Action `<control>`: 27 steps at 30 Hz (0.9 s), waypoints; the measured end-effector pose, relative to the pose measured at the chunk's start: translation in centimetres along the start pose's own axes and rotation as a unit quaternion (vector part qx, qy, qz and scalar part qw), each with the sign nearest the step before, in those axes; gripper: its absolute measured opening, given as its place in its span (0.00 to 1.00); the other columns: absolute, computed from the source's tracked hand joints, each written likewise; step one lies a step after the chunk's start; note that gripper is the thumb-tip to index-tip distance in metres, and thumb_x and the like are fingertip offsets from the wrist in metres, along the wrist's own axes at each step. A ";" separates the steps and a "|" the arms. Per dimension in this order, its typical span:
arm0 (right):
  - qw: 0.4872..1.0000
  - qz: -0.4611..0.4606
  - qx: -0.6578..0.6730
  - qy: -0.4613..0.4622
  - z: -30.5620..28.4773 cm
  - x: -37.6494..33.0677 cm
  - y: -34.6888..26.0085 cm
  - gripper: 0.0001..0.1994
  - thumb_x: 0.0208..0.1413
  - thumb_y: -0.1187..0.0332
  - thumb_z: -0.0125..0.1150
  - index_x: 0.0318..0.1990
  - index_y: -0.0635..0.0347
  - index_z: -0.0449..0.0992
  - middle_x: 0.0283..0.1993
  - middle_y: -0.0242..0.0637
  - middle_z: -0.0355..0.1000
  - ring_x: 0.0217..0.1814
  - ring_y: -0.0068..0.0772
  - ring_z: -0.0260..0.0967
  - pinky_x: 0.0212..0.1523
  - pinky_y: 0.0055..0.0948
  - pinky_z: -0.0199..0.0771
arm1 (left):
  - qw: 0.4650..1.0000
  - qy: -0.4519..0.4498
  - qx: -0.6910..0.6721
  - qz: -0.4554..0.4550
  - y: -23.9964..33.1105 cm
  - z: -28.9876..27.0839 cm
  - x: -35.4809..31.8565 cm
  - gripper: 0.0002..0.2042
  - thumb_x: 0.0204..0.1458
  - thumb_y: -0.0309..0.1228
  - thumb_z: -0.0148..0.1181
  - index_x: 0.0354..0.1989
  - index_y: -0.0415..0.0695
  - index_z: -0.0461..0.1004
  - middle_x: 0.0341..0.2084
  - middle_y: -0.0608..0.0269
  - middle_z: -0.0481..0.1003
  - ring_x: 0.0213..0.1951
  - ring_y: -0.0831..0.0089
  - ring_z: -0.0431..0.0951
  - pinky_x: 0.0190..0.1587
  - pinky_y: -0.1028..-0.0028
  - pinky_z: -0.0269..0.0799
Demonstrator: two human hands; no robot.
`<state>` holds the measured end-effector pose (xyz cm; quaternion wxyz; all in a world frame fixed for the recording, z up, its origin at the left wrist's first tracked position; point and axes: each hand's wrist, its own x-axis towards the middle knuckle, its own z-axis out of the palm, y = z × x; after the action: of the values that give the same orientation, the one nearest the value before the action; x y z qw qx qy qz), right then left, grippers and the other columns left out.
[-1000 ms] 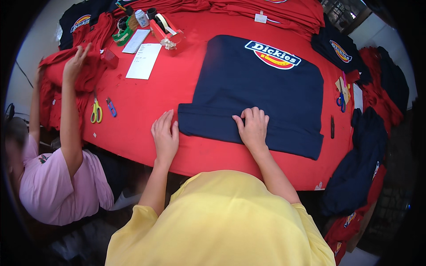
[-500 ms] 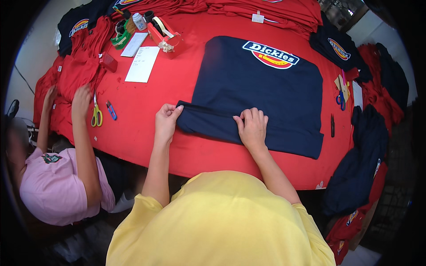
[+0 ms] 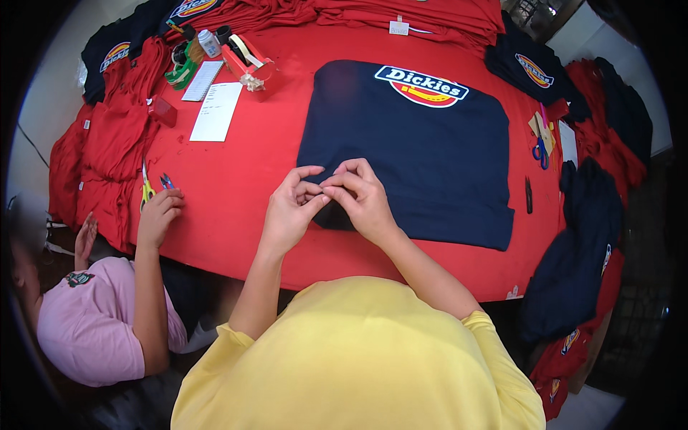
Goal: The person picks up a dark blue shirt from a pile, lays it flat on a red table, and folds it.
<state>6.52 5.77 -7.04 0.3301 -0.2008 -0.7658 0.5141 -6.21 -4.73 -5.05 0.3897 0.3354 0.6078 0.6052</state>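
A navy garment [image 3: 408,158] with a printed logo patch lies folded on the red-covered table in front of me. Over its lower left part, my left hand [image 3: 290,208] and my right hand [image 3: 364,201] meet, thumbs and fingertips pinched together. Anything between those fingertips is too small to make out. The garment's lower left corner is partly hidden behind my hands, while its lower right edge shows a folded layer.
At left, a person in a pink shirt has a hand [image 3: 159,215] beside blue thread snips [image 3: 166,181] and yellow scissors [image 3: 147,192]. A red tape dispenser [image 3: 247,64] and paper sheet [image 3: 216,112] lie farther back. Blue-handled scissors [image 3: 540,153] and black tweezers-like tool [image 3: 529,195] lie right.
My left hand has let go of the garment's left edge, and my right hand has lifted off its lower fold. Both now meet, fingertips pinched. The co-worker's hand moved toward the snips.
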 end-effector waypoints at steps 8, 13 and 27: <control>0.806 0.251 0.519 0.132 -0.9 0.5 2.6 0.07 0.63 0.63 0.54 0.36 0.54 0.73 0.37 0.30 0.74 0.31 0.16 0.63 0.33 0.21 0.66 | 0.997 0.006 -0.058 -0.050 -0.2 -0.7 0.4 0.15 0.51 0.19 0.60 0.48 0.36 0.69 0.25 0.70 0.75 0.30 0.87 0.71 0.35 0.86 0.64; 0.871 0.181 0.403 0.213 -5.6 0.4 3.2 0.13 0.65 0.59 0.50 0.31 0.56 0.72 0.32 0.33 0.72 0.29 0.19 0.62 0.33 0.22 0.65 | 0.996 0.017 -0.070 -0.053 -1.0 -2.2 0.4 0.16 0.51 0.18 0.60 0.50 0.35 0.70 0.27 0.71 0.73 0.33 0.87 0.71 0.42 0.84 0.65; 0.731 0.176 -0.571 0.329 -22.9 -3.6 7.7 0.11 0.59 0.63 0.51 0.46 0.49 0.76 0.51 0.39 0.69 0.54 0.48 0.63 0.50 0.50 0.63 | 0.998 0.032 -0.017 -0.055 -1.7 -1.4 0.5 0.09 0.52 0.23 0.63 0.41 0.35 0.76 0.31 0.67 0.77 0.34 0.83 0.74 0.40 0.82 0.69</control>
<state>25.09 21.40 -9.40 0.2883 -0.6395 -0.7093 -0.0696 -7.57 -5.02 -6.84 0.4084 0.2752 0.6267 0.6039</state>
